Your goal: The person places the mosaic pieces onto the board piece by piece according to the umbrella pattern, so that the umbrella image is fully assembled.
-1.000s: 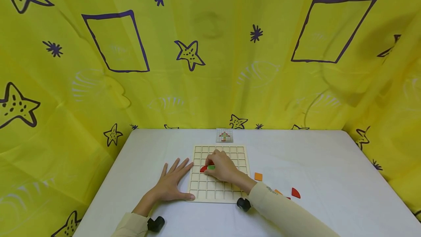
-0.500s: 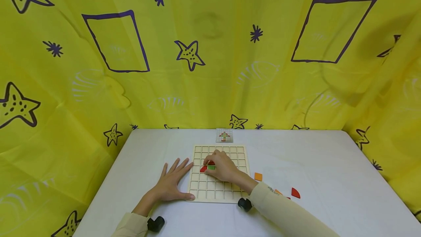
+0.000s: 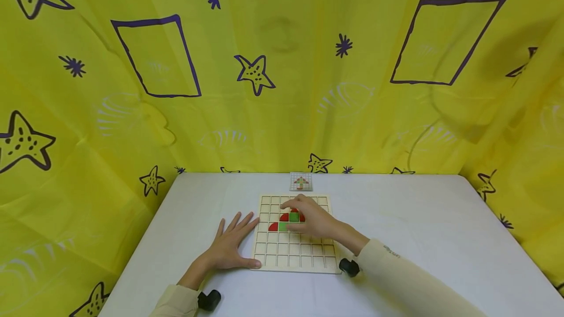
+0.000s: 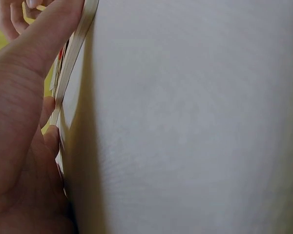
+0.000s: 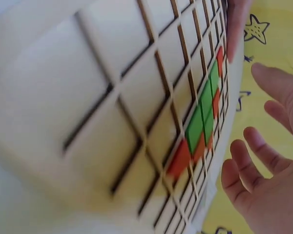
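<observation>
A pale wooden grid board (image 3: 266,248) lies on the white table, with red and green tiles set in its upper-middle cells. Among them are a red quarter-round tile (image 3: 273,227), a green square tile (image 3: 293,217) and another red tile (image 3: 284,217). Fingers spread, my left hand (image 3: 229,248) lies flat along the board's left side, its thumb at the near left corner. Over the tiles hovers my right hand (image 3: 315,219), thumb and fingers apart with nothing between them; in the right wrist view this hand (image 5: 268,170) looks relaxed. It covers part of the tile pattern.
A small picture card (image 3: 301,181) with a coloured grid pattern stands behind the board. Yellow curtain (image 3: 282,111) surrounds the table's (image 3: 396,214) back and sides. My right sleeve (image 3: 410,278) crosses the table's right front.
My right hand has let go of the tiles at the board's left-middle and shifted right, its fingers opening. More tiles show; the loose orange and red ones are now hidden. My left hand stays put.
</observation>
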`<state>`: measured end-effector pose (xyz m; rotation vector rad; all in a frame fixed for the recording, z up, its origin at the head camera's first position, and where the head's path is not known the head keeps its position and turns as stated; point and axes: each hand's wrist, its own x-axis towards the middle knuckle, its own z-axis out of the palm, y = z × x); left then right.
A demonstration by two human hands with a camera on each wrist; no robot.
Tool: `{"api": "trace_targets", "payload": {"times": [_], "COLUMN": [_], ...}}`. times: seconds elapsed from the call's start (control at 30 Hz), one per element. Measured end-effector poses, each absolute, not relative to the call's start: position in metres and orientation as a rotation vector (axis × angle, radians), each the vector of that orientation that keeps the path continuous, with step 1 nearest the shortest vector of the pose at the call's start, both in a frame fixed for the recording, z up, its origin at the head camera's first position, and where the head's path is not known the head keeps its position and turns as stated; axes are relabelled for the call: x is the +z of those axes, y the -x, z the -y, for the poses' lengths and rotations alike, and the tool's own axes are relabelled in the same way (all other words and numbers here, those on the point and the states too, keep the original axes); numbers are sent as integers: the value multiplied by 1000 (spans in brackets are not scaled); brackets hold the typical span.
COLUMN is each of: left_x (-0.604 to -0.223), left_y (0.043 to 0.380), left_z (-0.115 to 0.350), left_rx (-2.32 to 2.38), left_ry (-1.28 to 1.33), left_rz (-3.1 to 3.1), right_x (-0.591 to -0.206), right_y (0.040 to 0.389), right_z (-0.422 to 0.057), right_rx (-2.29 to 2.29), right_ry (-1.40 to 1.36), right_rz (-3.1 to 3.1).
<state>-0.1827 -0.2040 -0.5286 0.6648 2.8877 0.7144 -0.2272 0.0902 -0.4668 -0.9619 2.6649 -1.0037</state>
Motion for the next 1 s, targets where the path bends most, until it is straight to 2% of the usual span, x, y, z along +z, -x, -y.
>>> {"api": "trace_targets", "payload": {"times": [0.37, 1.0], "left_x": [-526, -528], "left_y": [182, 182], "left_z": [202, 203], "left_rx": [708, 690], "left_ry": [-638, -652], "left_rz": [-2877, -2886], "right_x": [-454, -473], "right_y": [216, 198], "right_z": [-148, -231], "right_rx": [-960, -1009], "right_ry": [961, 849], "right_rz": [-2707, -2785]}}
